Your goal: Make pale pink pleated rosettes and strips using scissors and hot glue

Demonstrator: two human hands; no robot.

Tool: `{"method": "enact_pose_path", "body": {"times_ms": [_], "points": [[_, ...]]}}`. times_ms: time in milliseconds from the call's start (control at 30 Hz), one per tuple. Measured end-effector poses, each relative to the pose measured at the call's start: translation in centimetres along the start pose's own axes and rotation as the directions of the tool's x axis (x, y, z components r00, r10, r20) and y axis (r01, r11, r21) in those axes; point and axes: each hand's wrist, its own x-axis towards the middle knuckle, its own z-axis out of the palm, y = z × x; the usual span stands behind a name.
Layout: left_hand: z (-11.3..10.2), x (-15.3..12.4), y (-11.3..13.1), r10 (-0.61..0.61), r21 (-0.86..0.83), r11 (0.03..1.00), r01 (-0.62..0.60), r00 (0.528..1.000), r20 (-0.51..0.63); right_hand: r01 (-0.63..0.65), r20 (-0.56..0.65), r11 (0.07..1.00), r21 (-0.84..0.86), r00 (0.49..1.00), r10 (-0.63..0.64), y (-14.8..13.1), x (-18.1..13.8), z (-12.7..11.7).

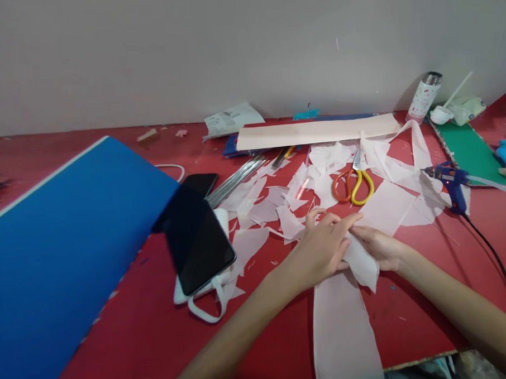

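My left hand (325,248) and my right hand (379,246) meet over the red table, fingers closed on a small piece of pale pinkish-white fabric or thin paper (363,265). Its pointed lower end hangs down between the palms. Below my hands a long strip (345,325) of the same pale material runs toward the table's front edge. The fingertips partly hide the piece, so how it is folded cannot be made out. Just beyond my hands lie scissors (353,188) with one orange-red and one yellow handle, among pale scraps (253,203).
At left are a large blue board (70,236) and a dark phone (201,247) lying on a white device with a strap. Metal wires (238,179) lie behind. A blue glue gun (452,183) with its black cord sits at right. A patterned bottle (424,98) stands by the wall.
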Motion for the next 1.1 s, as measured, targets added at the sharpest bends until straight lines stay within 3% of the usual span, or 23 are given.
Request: {"method": "enact_pose_path", "body": {"times_ms": [133, 300, 367, 500, 633, 767, 833, 933, 1100], "points": [[0.0, 0.0, 0.0, -0.008, -0.053, 0.999, 0.007, 0.999, -0.034, 0.001, 0.061, 1.0, 0.028, 0.998, -0.003, 0.0, 0.0, 0.1], [-0.2, -0.3, -0.3, -0.081, -0.206, 0.978, 0.042, 0.98, -0.183, -0.04, 0.204, 0.997, 0.062, 0.979, 0.026, -0.3, -0.5, 0.6], [-0.4, -0.5, -0.6, -0.176, -0.288, 0.953, 0.096, 0.948, -0.265, -0.063, 0.233, 0.997, 0.042, 0.971, 0.051, -0.5, -0.6, 0.8], [-1.2, -0.6, -1.6, -0.367, -0.393, 0.897, 0.2, 0.833, -0.413, -0.036, 0.228, 0.999, 0.018, 0.973, 0.031, -0.7, -0.7, 1.0], [-3.0, -1.1, -3.6, -0.421, -0.269, 0.907, 0.324, 0.723, -0.548, -0.015, 0.24, 1.0, 0.005, 0.971, 0.013, -0.6, -0.6, 0.9], [-4.6, -2.1, -6.4, -0.409, -0.03, 0.854, 0.519, 0.634, -0.656, -0.004, 0.231, 1.0, -0.027, 0.973, 0.01, -0.6, -0.7, 1.0], [-5.0, -2.6, -7.8, -0.382, 0.087, 0.81, 0.58, 0.635, -0.672, -0.006, 0.229, 1.0, -0.028, 0.973, 0.012, -0.6, -0.8, 1.0], [-5.2, -3.1, -9.1, -0.441, 0.195, 0.709, 0.678, 0.642, -0.627, -0.005, 0.232, 1.0, -0.012, 0.973, 0.008, -0.6, -0.8, 1.1], [-5.4, -3.6, -9.5, -0.485, 0.306, 0.591, 0.747, 0.632, -0.604, -0.013, 0.254, 1.0, 0.002, 0.967, 0.012, -0.5, -0.7, 0.9]]}}
